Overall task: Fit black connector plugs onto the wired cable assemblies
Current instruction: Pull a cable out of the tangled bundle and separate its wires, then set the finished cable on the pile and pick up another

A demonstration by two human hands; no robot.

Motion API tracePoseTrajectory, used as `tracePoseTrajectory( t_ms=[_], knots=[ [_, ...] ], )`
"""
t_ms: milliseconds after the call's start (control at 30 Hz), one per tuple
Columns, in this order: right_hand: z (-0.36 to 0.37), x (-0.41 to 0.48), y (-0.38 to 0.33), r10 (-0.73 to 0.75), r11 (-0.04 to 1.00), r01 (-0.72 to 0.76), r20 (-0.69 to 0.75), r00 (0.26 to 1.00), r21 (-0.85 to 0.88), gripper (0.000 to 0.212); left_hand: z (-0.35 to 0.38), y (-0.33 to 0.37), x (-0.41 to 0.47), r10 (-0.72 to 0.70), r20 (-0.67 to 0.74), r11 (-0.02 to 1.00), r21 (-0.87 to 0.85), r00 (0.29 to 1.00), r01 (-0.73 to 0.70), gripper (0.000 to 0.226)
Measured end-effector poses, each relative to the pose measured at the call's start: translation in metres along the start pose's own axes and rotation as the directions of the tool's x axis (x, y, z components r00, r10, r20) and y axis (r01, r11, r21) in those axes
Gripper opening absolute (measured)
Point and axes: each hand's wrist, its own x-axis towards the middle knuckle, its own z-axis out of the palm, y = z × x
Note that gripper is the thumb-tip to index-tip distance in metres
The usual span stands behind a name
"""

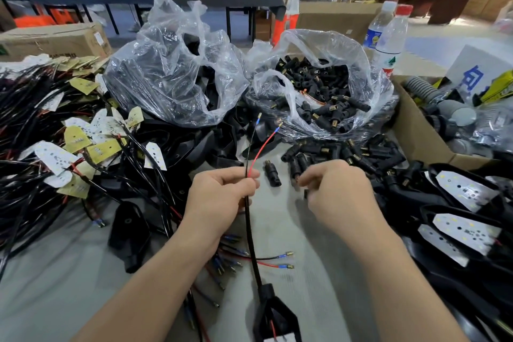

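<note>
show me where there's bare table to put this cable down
Biggest bare table patch: near-left corner, between the left forearm and the cable pile. A smaller one lies between the held cable and the right forearm. Crowded: loose plugs and bags ahead, black housings on the right, wire ends under the left wrist.

Left hand [219,197] grips a sheathed black cable [251,230]. Its red wire [263,147] and black wire [251,141] rise apart above the fist, each tipped with a brass terminal. Right hand [336,191], fingers curled, sits at the loose black plugs [347,153] on the table [291,230] (grip unclear, blurred). One single plug [273,175] lies between the hands.
</note>
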Motion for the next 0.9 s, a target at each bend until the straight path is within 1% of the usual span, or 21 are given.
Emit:
tracePoseTrajectory(
  t_ms=[33,100,167,200,233,267,300,333,367,400,433,467,500,533,600,667,700,800,900],
  knots=[
    [0.001,0.001,0.002,0.007,0.997,-0.002,0.057,0.998,-0.079,0.035,0.0,-0.001,0.0,0.01,0.003,1.0,0.02,1.0,-0.011,0.037],
    [0.002,0.002,0.002,0.04,0.995,-0.025,0.153,0.987,-0.098,0.043,0.0,-0.001,-0.001,0.029,-0.001,0.998,0.047,1.0,-0.029,0.042],
    [0.002,0.002,0.0,0.066,0.996,-0.056,0.159,0.985,-0.07,0.039,-0.001,-0.001,-0.002,0.039,-0.013,0.999,0.031,0.999,-0.039,0.042],
    [0.002,0.003,0.0,0.061,0.998,-0.056,0.124,0.99,-0.041,0.037,-0.001,0.0,-0.002,0.04,-0.019,0.999,0.008,0.999,-0.04,0.037],
    [0.003,0.002,-0.001,0.041,0.999,-0.042,0.061,0.997,0.026,0.037,0.0,0.001,-0.003,0.037,-0.022,0.999,-0.013,0.999,-0.038,0.031],
    [0.004,0.001,-0.002,0.026,0.989,-0.024,-0.009,1.0,0.145,0.039,0.0,0.001,-0.003,0.032,-0.021,0.999,-0.027,0.999,-0.033,0.026],
    [0.004,-0.001,-0.004,0.022,0.95,-0.004,-0.056,0.998,0.311,0.041,0.0,0.002,-0.004,0.024,-0.013,0.999,-0.037,1.0,-0.024,0.022],
    [0.005,-0.003,-0.009,0.025,0.872,0.008,-0.061,0.998,0.49,0.044,0.001,0.002,-0.005,0.014,0.003,0.999,-0.042,1.0,-0.014,0.02],
    [0.006,-0.005,-0.017,0.032,0.756,-0.007,-0.026,0.999,0.654,0.047,0.001,0.003,-0.006,0.006,0.025,0.999,-0.046,1.0,-0.005,0.019],
    [0.009,-0.007,-0.025,0.04,0.619,-0.056,0.04,0.998,0.784,0.048,0.002,0.003,-0.007,0.005,0.05,0.999,-0.046,0.999,-0.003,0.019],
    [0.014,-0.009,-0.032,0.048,0.49,-0.125,0.116,0.992,0.863,0.045,0.002,0.004,-0.008,0.012,0.079,0.999,-0.04,0.997,-0.008,0.02],
    [0.018,-0.011,-0.038,0.061,0.415,-0.18,0.17,0.983,0.892,0.041,0.003,0.005,-0.009,0.022,0.112,0.999,-0.028,0.993,-0.019,0.022],
    [0.021,-0.013,-0.043,0.079,0.4,-0.211,0.196,0.977,0.892,0.036,0.004,0.006,-0.011,0.033,0.143,0.999,-0.013,0.989,-0.031,0.023],
    [0.023,-0.014,-0.044,0.09,0.427,-0.216,0.197,0.976,0.878,0.03,0.004,0.007,-0.011,0.041,0.168,0.999,-0.001,0.985,-0.041,0.022],
    [0.025,-0.016,-0.044,0.047,0.481,-0.159,0.155,0.987,0.862,0.021,0.004,0.008,-0.012,0.043,0.195,0.999,0.017,0.98,-0.047,0.022],
    [0.023,-0.016,-0.043,-0.024,0.489,-0.073,0.097,0.995,0.869,0.019,0.004,0.009,-0.013,0.036,0.213,0.998,0.034,0.976,-0.045,0.022],
    [0.023,-0.015,-0.042,-0.024,0.48,-0.05,0.07,0.997,0.876,0.02,0.004,0.009,-0.014,0.027,0.223,0.999,0.035,0.974,-0.036,0.02],
    [0.026,-0.011,-0.037,0.079,0.448,-0.045,0.011,0.997,0.893,0.02,0.007,0.01,-0.016,-0.012,0.287,1.0,0.002,0.958,0.012,0.014],
    [0.031,-0.011,-0.036,0.139,0.376,-0.098,0.049,0.989,0.921,0.017,0.003,0.012,-0.015,-0.039,0.377,0.999,0.025,0.925,0.032,0.017]
  ],
)
